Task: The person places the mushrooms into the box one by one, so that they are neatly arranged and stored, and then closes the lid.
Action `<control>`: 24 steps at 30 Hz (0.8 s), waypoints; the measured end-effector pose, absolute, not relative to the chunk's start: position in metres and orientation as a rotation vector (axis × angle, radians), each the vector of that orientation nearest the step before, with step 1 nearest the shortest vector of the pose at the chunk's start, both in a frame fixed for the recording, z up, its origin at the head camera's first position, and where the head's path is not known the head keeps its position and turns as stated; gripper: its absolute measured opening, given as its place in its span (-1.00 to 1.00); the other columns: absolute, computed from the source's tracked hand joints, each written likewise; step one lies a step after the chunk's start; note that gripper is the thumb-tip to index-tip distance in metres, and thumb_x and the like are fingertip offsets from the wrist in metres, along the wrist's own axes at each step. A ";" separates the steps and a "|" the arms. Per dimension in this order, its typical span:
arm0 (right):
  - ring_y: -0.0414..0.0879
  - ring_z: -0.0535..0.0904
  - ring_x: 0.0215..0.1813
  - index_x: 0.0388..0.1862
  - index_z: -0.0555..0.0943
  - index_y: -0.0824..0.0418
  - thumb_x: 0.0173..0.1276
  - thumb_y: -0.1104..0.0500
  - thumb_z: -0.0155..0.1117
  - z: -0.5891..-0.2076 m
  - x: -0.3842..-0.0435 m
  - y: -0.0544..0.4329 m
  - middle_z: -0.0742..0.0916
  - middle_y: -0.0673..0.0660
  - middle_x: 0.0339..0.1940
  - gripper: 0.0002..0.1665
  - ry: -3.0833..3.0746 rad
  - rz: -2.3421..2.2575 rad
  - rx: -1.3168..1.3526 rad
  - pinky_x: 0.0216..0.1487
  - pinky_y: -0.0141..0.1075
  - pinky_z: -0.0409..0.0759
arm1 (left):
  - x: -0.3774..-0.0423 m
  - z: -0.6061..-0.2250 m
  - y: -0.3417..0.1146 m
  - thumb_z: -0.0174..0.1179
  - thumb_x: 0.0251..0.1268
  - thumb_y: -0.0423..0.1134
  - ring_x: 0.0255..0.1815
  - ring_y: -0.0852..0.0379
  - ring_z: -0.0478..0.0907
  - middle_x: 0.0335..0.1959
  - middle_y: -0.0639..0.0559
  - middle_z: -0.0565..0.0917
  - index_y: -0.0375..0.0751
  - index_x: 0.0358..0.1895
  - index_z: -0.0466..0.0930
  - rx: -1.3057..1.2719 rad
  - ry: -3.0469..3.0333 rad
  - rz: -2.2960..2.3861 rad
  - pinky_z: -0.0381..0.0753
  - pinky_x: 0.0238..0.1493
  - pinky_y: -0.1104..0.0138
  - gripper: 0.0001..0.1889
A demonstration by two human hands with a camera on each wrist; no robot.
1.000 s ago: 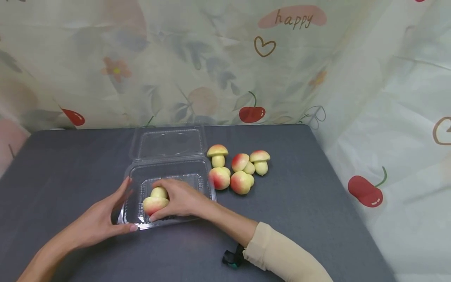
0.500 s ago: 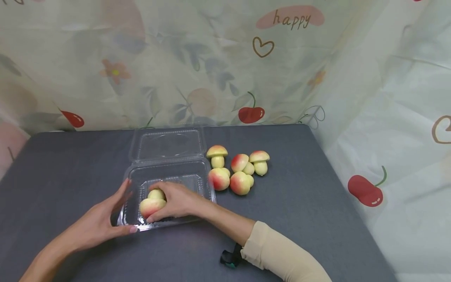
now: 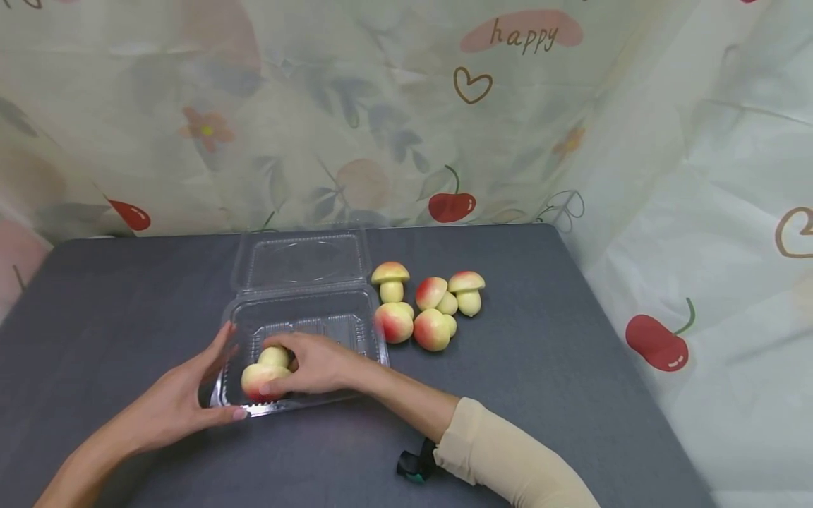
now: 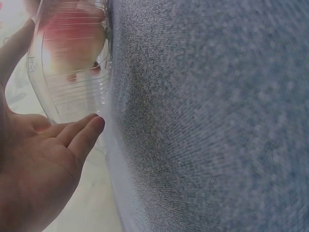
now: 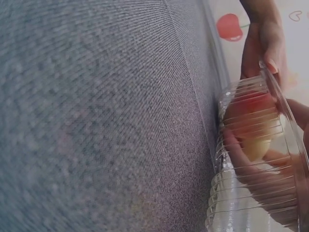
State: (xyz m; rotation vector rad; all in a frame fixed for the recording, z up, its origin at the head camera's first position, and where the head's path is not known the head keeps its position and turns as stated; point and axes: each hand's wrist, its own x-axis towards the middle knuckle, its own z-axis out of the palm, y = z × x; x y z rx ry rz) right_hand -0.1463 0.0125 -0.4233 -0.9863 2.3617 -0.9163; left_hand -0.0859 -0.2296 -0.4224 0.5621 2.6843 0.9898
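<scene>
My right hand point(image 3: 317, 361) is inside a clear plastic clamshell box point(image 3: 305, 300), its thumb and fingers gripping a toy mushroom point(image 3: 257, 377). That mushroom is pale yellow with a red-tinted cap and lies in the box's front left corner, cap toward me. The box's lid point(image 3: 303, 259) is folded back, away from me. My left hand point(image 3: 171, 398) spans the same corner with fairly straight fingers along the left side and the thumb at the front rim. Through the ribbed wall in the right wrist view, the mushroom point(image 5: 251, 113) looks low, near the box's floor.
Several more toy mushrooms point(image 3: 432, 329) lie in a loose group just right of the box. The dark grey table point(image 3: 508, 409) ends at a printed curtain point(image 3: 305, 127) at the back. A black strapped device point(image 3: 416, 464) is at my right wrist.
My right hand has moved the toy mushroom a little left and toward me, into the box's front left corner. The left hand and the other mushrooms have stayed in place.
</scene>
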 end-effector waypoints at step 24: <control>-0.51 0.64 -0.20 0.42 0.49 0.04 0.18 0.00 0.54 -0.425 -0.147 0.021 0.79 -0.12 -0.13 -0.19 2.158 -1.137 -0.822 -0.20 -0.54 0.55 | -0.085 -0.423 -0.230 0.42 -0.01 0.30 0.38 -0.26 0.37 0.59 -0.24 0.04 -0.11 0.62 -0.35 0.563 2.701 0.971 0.25 0.07 0.68 0.33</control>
